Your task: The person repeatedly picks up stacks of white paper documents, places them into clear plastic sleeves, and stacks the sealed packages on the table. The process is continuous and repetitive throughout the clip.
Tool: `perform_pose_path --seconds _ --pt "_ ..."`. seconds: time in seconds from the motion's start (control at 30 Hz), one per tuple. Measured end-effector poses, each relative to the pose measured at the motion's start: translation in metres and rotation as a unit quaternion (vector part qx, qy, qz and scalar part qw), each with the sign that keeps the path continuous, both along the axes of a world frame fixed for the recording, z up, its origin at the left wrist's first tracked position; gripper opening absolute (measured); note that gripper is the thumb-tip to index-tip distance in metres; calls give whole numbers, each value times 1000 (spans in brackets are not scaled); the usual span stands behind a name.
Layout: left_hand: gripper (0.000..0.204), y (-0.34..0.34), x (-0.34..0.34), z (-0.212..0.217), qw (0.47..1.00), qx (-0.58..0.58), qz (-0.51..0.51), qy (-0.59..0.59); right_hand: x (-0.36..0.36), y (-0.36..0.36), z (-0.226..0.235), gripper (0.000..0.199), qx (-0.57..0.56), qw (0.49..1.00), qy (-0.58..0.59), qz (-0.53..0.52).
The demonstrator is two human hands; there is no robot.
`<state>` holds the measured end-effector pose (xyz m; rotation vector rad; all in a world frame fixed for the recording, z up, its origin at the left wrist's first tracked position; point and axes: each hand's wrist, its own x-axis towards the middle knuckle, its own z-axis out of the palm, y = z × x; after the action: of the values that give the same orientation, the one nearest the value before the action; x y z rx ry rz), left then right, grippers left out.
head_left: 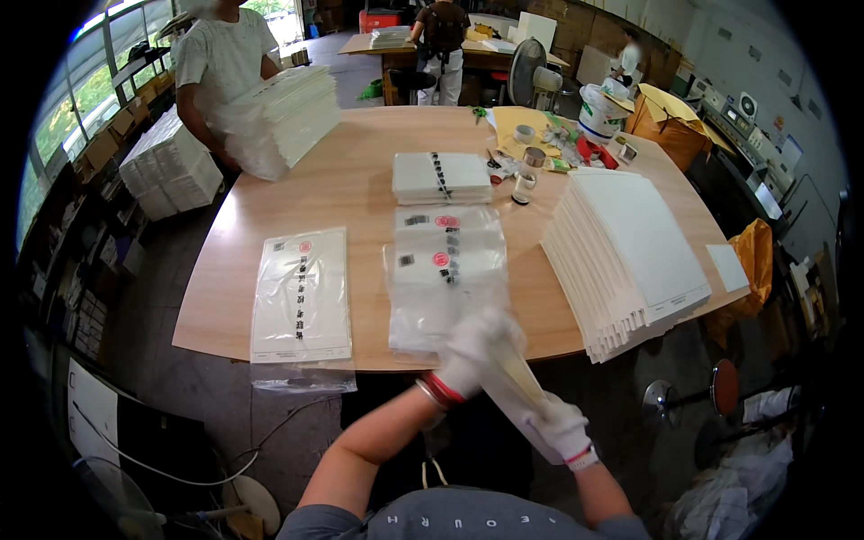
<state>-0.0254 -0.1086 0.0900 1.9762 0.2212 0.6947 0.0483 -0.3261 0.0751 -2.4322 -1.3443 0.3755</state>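
Note:
Both my hands wear white gloves. Seen nearly edge-on, a white sheet packet (pixel 519 387) with a cream-coloured edge slants between them at the table's front edge. My left hand (pixel 479 349) closes around its upper end, the fingers blurred by motion. Lower down, my right hand (pixel 560 430) grips the other end. Just beyond my left hand lie clear plastic bags (pixel 423 301) with red and black printing, overlapping one another. To the left, a bagged white sheet packet (pixel 301 301) lies flat, its loose plastic end hanging over the table edge.
A tall stack of white sheet packets (pixel 634 238) leans at the right of the wooden table (pixel 225 310). A smaller bagged stack (pixel 427 180) lies beyond the bags, beside glass jars (pixel 524 187). At the far left a person (pixel 220 67) holds a thick bagged stack (pixel 297 117).

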Motion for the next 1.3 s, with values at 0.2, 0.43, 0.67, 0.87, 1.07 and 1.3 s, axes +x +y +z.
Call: perform_pose_path --seconds 0.2,0.43,0.67,0.87,1.07,1.3 --pt "48 -48 -2 -46 965 247 -36 76 39 42 -92 45 -87 983 -159 19" --pt "47 36 -54 -139 888 449 45 87 60 128 -107 47 37 984 -57 -164" --pt "41 52 -90 -141 854 333 355 183 55 110 -95 47 0 990 -44 -131" --pt "20 40 -118 -128 931 -13 248 270 22 71 -59 66 -124 986 62 -94" --pt "17 -30 -190 -83 926 50 227 297 -34 -6 -75 71 -38 990 135 -23" --pt "17 -93 -258 -62 950 35 142 275 -102 -68 -12 61 -64 970 231 -45"
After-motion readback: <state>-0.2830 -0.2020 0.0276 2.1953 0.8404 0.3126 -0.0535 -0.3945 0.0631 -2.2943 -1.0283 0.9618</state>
